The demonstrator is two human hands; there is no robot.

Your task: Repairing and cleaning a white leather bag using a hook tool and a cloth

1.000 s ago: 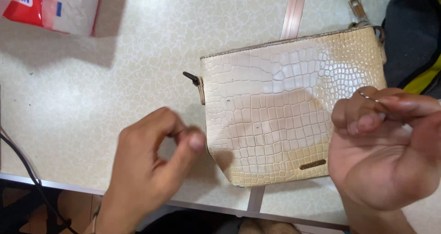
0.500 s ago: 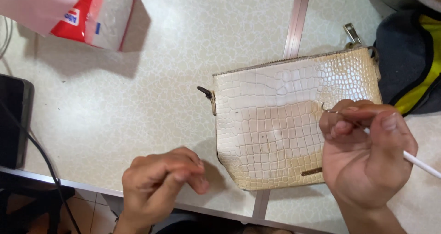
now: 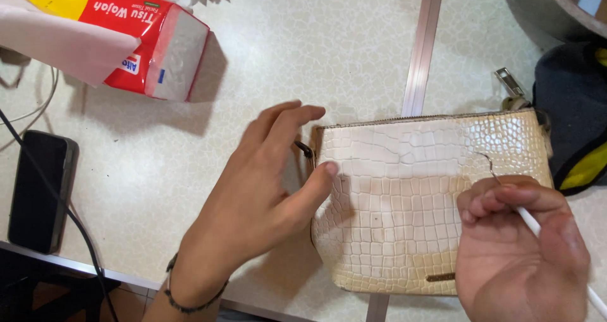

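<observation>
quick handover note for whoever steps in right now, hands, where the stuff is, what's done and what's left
Left hand: open, fingers spread, thumb tip touching the left edge of the cream purse, next to the zipper pull.
Right hand: closed on a thin white stick over the purse's lower right part; its tip is hidden by the fingers.
Purse lies flat on the pale table, zipper looks shut, with small dark marks on its front.
Nearby: tissue pack upper left, phone with cable at the left edge.
Done: purse laid out and steadied. Left: the marks remain on the front.

Right hand (image 3: 521,252) covers purse (image 3: 404,189) lower corner; white stick (image 3: 537,224) leaves frame.
</observation>
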